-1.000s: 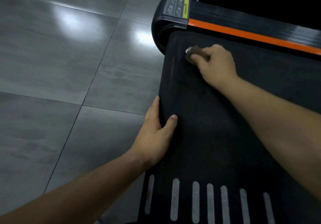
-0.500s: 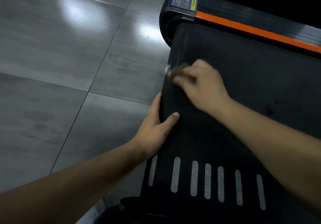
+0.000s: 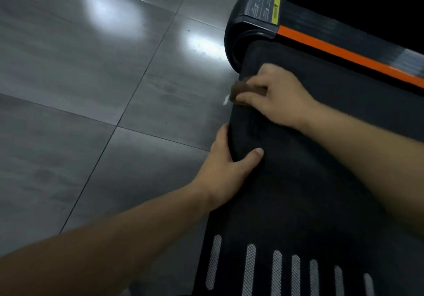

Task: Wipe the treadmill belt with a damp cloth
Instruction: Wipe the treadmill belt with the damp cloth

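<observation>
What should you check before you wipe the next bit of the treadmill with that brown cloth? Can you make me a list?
1. Cloth held firmly: the right hand grips the cloth. Ok.
2. Cloth on the belt: it sits at the belt's left edge. Ok.
3. Belt held steady: the left hand grips the belt's edge, thumb on top. Ok.
4. Path free for a pull toward you: the left hand is on the same edge, just nearer than the cloth. Probably not ok.
5. Cloth damp enough: cannot tell.
6. Dirt left on the belt: too dark to see, cannot tell.
</observation>
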A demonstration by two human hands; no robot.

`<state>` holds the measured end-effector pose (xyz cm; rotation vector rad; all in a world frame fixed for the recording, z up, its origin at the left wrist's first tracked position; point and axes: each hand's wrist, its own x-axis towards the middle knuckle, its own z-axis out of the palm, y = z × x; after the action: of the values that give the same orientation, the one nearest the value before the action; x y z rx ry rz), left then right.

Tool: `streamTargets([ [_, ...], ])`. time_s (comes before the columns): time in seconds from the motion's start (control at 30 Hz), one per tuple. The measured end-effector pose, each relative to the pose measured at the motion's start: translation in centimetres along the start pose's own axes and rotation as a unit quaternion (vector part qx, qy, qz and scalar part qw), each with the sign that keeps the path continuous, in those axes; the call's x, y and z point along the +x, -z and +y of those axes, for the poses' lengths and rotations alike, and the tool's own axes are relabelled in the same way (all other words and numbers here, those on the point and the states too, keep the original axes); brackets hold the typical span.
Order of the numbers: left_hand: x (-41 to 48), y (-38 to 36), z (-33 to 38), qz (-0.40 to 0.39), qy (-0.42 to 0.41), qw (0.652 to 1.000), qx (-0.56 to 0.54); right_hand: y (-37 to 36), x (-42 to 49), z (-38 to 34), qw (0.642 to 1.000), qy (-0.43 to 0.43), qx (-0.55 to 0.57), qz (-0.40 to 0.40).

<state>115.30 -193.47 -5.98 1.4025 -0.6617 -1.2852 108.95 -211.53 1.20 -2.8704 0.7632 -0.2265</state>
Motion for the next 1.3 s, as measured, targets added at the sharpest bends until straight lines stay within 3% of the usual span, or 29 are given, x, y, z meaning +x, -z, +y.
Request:
streamTargets([
  [0.2, -0.4, 0.1, -0.5, -0.002, 0.01, 1.0, -0.03, 0.3, 9.6, 4.1, 0.981, -0.172, -0.055, 0.069],
  [0.4, -0.7, 0.1, -0.1, -0.005, 0.008, 0.999, -0.037, -0.1, 3.8, 3.1, 0.997, -0.064, -0.01, 0.044],
  [0.6, -1.1, 0.2, -0.3, -0.019, -0.002, 0.997, -0.072, -0.3, 7.3, 4.1, 0.974, -0.188, -0.003, 0.129],
  [0.83, -3.8, 0.4, -2.0, -0.029, 0.018, 0.995, -0.089, 0.0, -4.1, -1.9, 0.998, -0.031, 0.047, 0.018],
  [0.97, -4.8, 0.6, -2.9, -0.021, 0.02, 0.996, -0.087, -0.2, -2.2, -0.8, 0.98, -0.152, 0.05, 0.12],
  [1.17, -5.8, 0.6, -3.3, 0.012, 0.026, 0.996, -0.086, -1.5, -12.2, -7.6, 0.993, -0.053, 0.081, 0.064],
  [1.3, -6.1, 0.5, -3.3, -0.003, 0.028, 0.996, -0.084, -0.5, -10.4, -2.3, 0.973, -0.172, 0.053, 0.147],
])
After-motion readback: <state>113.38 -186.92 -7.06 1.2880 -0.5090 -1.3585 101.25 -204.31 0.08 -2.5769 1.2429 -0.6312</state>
